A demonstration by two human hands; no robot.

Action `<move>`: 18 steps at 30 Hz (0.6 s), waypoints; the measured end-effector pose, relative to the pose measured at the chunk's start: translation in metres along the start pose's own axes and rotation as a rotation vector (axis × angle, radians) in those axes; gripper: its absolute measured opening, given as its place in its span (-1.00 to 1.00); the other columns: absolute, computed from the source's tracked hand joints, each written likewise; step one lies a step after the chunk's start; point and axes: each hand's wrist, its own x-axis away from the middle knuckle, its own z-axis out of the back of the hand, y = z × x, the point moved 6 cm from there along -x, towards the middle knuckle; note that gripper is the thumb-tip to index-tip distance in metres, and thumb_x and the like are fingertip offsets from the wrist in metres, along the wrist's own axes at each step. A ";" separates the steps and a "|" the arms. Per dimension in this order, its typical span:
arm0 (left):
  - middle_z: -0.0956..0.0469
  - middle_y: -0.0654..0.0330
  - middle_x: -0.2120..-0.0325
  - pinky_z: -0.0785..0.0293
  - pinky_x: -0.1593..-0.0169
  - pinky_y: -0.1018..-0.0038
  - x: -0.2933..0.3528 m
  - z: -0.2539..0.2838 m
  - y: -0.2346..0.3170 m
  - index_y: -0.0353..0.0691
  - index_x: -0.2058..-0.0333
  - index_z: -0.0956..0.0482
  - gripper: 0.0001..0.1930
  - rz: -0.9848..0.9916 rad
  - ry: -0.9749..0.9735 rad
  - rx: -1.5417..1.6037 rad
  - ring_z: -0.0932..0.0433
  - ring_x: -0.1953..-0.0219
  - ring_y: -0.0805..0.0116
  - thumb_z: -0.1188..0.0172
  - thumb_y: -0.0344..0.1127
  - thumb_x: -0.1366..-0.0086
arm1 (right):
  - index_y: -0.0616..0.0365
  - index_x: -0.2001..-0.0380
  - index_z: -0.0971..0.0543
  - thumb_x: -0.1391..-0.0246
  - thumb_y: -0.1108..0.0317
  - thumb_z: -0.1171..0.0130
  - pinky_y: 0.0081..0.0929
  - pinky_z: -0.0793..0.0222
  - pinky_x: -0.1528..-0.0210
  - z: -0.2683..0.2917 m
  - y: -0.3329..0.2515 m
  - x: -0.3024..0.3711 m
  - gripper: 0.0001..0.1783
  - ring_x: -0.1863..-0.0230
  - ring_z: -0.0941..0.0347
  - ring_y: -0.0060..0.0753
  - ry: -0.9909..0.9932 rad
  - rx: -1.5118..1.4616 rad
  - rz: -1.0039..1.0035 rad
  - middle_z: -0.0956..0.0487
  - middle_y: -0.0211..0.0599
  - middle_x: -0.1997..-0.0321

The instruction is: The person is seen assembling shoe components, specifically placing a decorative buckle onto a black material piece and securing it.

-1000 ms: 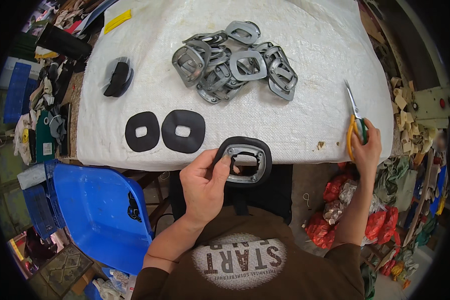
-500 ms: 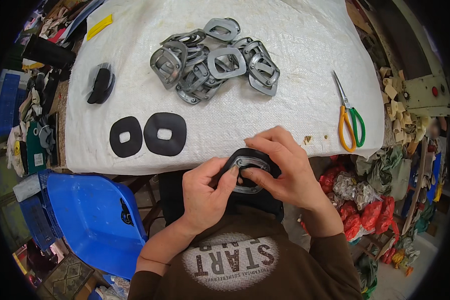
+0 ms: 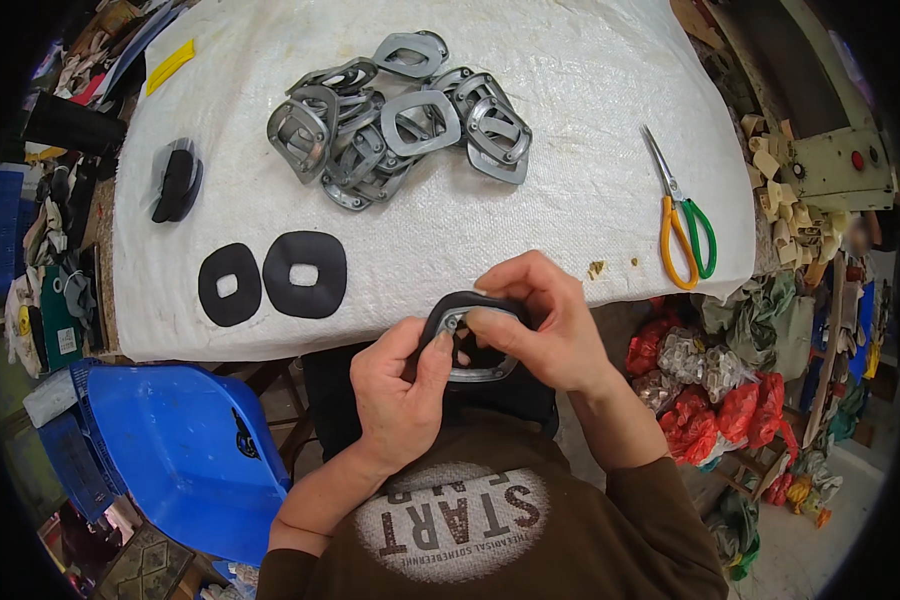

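Both hands grip one grey metal frame [image 3: 483, 374] with black fabric around its rim, held over my lap at the table's near edge. On its left side, my left hand [image 3: 402, 384] pinches it between thumb and fingers. My right hand [image 3: 542, 325] curls over the far right rim, its thumb pressing on the inner edge. Two flat black fabric pieces [image 3: 304, 303], each with a squarish hole, lie on the white cloth to the left. Farther back is a heap of similar bare grey metal frames [image 3: 422, 122].
Scissors [image 3: 677, 210] with orange and green handles lie on the right of the white table cover [image 3: 580, 130]. At the left sit a black item in clear wrap [image 3: 177, 180] and a yellow strip [image 3: 170, 66]. A blue tub [image 3: 170, 450] stands below left; red bags [image 3: 715, 420] lie below right.
My right thumb has shifted up along the inner edge of the frame, toward its far side. The whole view has swung slightly, moving the table things leftward. Both hands keep their grip.
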 end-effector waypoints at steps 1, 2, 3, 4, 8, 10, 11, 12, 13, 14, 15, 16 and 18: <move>-0.46 0.27 0.62 -0.22 0.54 0.68 0.000 0.000 -0.001 -0.40 0.41 -0.48 -0.85 -0.001 0.001 -0.002 -0.31 0.59 0.66 -0.02 -0.41 -0.22 | 0.30 0.19 -0.37 0.12 0.51 -0.22 -0.66 -0.35 0.30 0.002 -0.003 0.000 -0.62 0.37 -0.42 -0.62 0.008 0.031 0.092 -0.50 -0.30 0.38; -0.46 0.27 0.60 -0.23 0.53 0.68 0.000 -0.001 -0.003 -0.39 0.39 -0.48 -0.85 -0.022 -0.005 -0.019 -0.31 0.58 0.66 -0.03 -0.39 -0.22 | 0.30 0.19 -0.37 0.12 0.51 -0.22 -0.66 -0.35 0.30 0.003 -0.004 0.000 -0.62 0.37 -0.42 -0.62 0.007 0.029 0.093 -0.50 -0.30 0.38; -0.47 0.27 0.59 -0.24 0.51 0.69 0.000 -0.002 -0.004 -0.39 0.38 -0.48 -0.84 -0.042 -0.013 -0.035 -0.31 0.57 0.66 -0.04 -0.38 -0.22 | 0.29 0.17 -0.36 0.10 0.50 -0.21 -0.67 -0.34 0.32 0.002 -0.009 0.002 -0.61 0.39 -0.42 -0.62 0.004 0.193 0.187 -0.49 -0.31 0.38; -0.47 0.27 0.59 -0.24 0.51 0.69 -0.001 -0.002 -0.002 -0.39 0.38 -0.48 -0.84 -0.042 -0.015 -0.037 -0.31 0.57 0.66 -0.04 -0.38 -0.22 | 0.28 0.15 -0.35 0.09 0.49 -0.21 -0.69 -0.34 0.34 0.000 -0.015 0.004 -0.60 0.41 -0.41 -0.63 0.003 0.356 0.279 -0.48 -0.32 0.39; -0.49 0.27 0.48 -0.29 0.35 0.69 -0.003 -0.006 -0.006 -0.39 0.29 -0.46 -0.78 0.032 -0.158 0.097 -0.35 0.45 0.62 -0.03 -0.31 -0.25 | 0.23 0.14 -0.37 0.10 0.47 -0.20 -0.65 -0.34 0.38 0.007 -0.014 0.005 -0.61 0.43 -0.42 -0.61 0.082 0.202 0.166 -0.49 -0.33 0.48; -0.49 0.27 0.43 -0.30 0.29 0.68 -0.003 -0.011 -0.006 -0.40 0.25 -0.44 -0.75 0.042 -0.236 0.200 -0.37 0.40 0.61 -0.02 -0.29 -0.26 | 0.23 0.13 -0.37 0.09 0.46 -0.19 -0.65 -0.33 0.39 0.007 -0.012 0.005 -0.60 0.44 -0.43 -0.61 0.028 0.120 0.097 -0.49 -0.32 0.51; -0.49 0.26 0.41 -0.31 0.25 0.67 -0.004 -0.011 -0.006 -0.42 0.23 -0.43 -0.74 0.080 -0.222 0.357 -0.39 0.37 0.60 -0.01 -0.29 -0.27 | 0.23 0.13 -0.37 0.09 0.46 -0.19 -0.65 -0.33 0.39 0.010 -0.013 0.005 -0.60 0.44 -0.43 -0.61 0.030 0.119 0.097 -0.49 -0.32 0.51; -0.48 0.25 0.39 -0.31 0.21 0.65 -0.005 -0.012 -0.006 -0.43 0.20 -0.41 -0.73 0.119 -0.205 0.514 -0.40 0.34 0.58 0.00 -0.29 -0.27 | 0.24 0.11 -0.35 0.09 0.46 -0.20 -0.69 -0.31 0.40 0.010 -0.013 0.004 -0.58 0.42 -0.42 -0.63 -0.016 0.133 0.101 -0.48 -0.34 0.47; -0.48 0.25 0.39 -0.31 0.21 0.65 -0.006 -0.011 -0.006 -0.43 0.20 -0.41 -0.73 0.120 -0.204 0.513 -0.40 0.34 0.58 0.00 -0.29 -0.27 | 0.26 0.09 -0.33 0.08 0.47 -0.20 -0.73 -0.30 0.42 0.009 -0.013 0.004 -0.55 0.41 -0.41 -0.66 -0.062 0.146 0.105 -0.47 -0.37 0.43; -0.48 0.23 0.38 -0.32 0.20 0.65 -0.007 -0.011 -0.008 -0.44 0.19 -0.40 -0.73 0.163 -0.229 0.495 -0.41 0.34 0.57 -0.01 -0.30 -0.27 | 0.26 0.09 -0.33 0.08 0.47 -0.20 -0.73 -0.30 0.42 0.009 -0.013 0.004 -0.55 0.41 -0.41 -0.66 -0.062 0.145 0.105 -0.47 -0.37 0.43; -0.49 0.21 0.37 -0.33 0.19 0.64 -0.008 -0.012 -0.010 -0.44 0.18 -0.40 -0.73 0.208 -0.253 0.476 -0.42 0.33 0.56 -0.02 -0.31 -0.26 | 0.25 0.08 -0.33 0.09 0.46 -0.21 -0.73 -0.30 0.41 0.006 -0.013 0.004 -0.54 0.41 -0.41 -0.65 -0.109 0.159 0.106 -0.47 -0.36 0.43; -0.49 0.21 0.37 -0.34 0.20 0.64 -0.009 -0.013 -0.008 -0.43 0.18 -0.40 -0.76 0.190 -0.253 0.483 -0.43 0.33 0.56 0.00 -0.36 -0.26 | 0.25 0.07 -0.32 0.10 0.44 -0.23 -0.73 -0.30 0.40 0.002 -0.013 0.005 -0.52 0.41 -0.41 -0.65 -0.156 0.174 0.107 -0.47 -0.35 0.42; -0.48 0.20 0.36 -0.34 0.20 0.64 -0.011 -0.011 -0.007 -0.43 0.16 -0.39 -0.76 0.199 -0.234 0.467 -0.43 0.33 0.56 0.01 -0.39 -0.26 | 0.24 0.07 -0.32 0.08 0.44 -0.21 -0.69 -0.33 0.37 0.002 -0.011 0.006 -0.53 0.41 -0.42 -0.63 -0.078 0.122 0.126 -0.49 -0.35 0.44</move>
